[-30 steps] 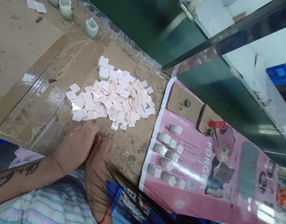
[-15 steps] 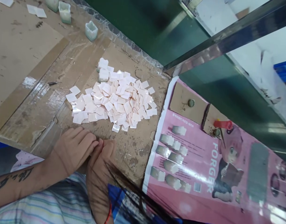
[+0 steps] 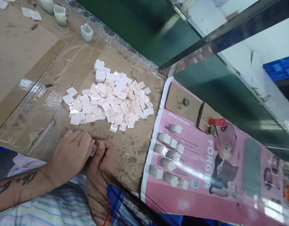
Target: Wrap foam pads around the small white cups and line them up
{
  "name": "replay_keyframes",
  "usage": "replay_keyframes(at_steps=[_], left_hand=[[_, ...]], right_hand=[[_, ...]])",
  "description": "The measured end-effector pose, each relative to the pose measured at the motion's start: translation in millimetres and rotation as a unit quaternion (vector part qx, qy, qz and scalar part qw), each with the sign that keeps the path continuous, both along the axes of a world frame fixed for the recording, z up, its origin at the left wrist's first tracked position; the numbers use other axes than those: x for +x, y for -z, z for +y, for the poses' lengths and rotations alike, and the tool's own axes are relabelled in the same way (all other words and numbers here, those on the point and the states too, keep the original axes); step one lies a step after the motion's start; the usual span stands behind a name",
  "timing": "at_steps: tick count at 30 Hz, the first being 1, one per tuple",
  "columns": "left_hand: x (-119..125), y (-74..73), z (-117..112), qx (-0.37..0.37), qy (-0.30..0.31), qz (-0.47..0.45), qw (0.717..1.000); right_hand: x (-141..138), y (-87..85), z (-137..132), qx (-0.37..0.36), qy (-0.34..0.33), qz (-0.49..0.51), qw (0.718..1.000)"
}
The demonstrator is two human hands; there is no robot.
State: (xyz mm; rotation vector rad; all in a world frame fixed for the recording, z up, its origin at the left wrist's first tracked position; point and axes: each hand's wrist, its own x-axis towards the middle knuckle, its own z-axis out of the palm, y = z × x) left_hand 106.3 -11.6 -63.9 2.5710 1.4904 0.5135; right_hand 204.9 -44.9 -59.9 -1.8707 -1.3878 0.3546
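A heap of small pale pink square pieces (image 3: pixel 111 99) lies on the cardboard-covered table (image 3: pixel 29 62). Just below the heap, at the table's near edge, my left hand (image 3: pixel 70 153) and my right hand (image 3: pixel 102 157) are pressed together. Between their fingertips shows a small pale piece (image 3: pixel 93 150), pinched by both hands. My left forearm bears a tattoo, and a red string circles my right wrist.
A pink printed sheet (image 3: pixel 205 175) lies to the right with several small white blocks (image 3: pixel 168 150) in rows, a bottle cap (image 3: pixel 186 102) and a red-handled tool (image 3: pixel 216 121). Small translucent cups (image 3: pixel 86 33) stand at the back. A green panel and metal rail (image 3: pixel 205 40) rise behind.
My hands have drawn back a little toward the table's edge, and a small pale piece now shows between the fingertips. The view has shifted slightly.
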Motion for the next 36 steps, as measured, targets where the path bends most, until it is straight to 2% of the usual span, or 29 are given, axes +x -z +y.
replay_keyframes(at_steps=[5,10,16,21,24,26,30,36], left_hand=[[-1.0,-1.7,-1.3,0.001,-0.005,-0.043,0.999],[-8.0,1.4,3.9,-0.021,0.023,-0.061,0.998],[-14.0,-0.1,7.2,-0.052,0.009,-0.111,0.992],[-12.9,1.1,8.0,-0.04,0.072,-0.096,0.992],[-14.4,4.6,8.2,-0.041,0.084,-0.087,0.992],[-15.8,5.8,7.8,-0.045,0.083,-0.084,0.992],[-15.2,3.9,6.4,-0.032,0.073,-0.085,0.993],[-11.2,1.8,6.8,-0.007,0.072,-0.082,0.994]], right_hand=[[0.3,-5.4,-0.9,-0.031,-0.031,-0.002,0.999],[4.7,-0.2,-0.8,-0.013,-0.033,-0.016,0.999],[0.6,0.6,-4.0,-0.003,-0.04,-0.024,0.999],[-4.0,3.9,-2.0,0.018,-0.038,-0.049,0.998],[-3.0,6.9,0.6,0.009,-0.048,-0.047,0.998],[-1.8,7.6,0.8,0.009,-0.037,-0.033,0.999],[-0.3,3.9,-2.6,0.014,0.027,0.019,0.999],[-1.5,-4.8,-1.4,-0.029,-0.067,0.05,0.996]])
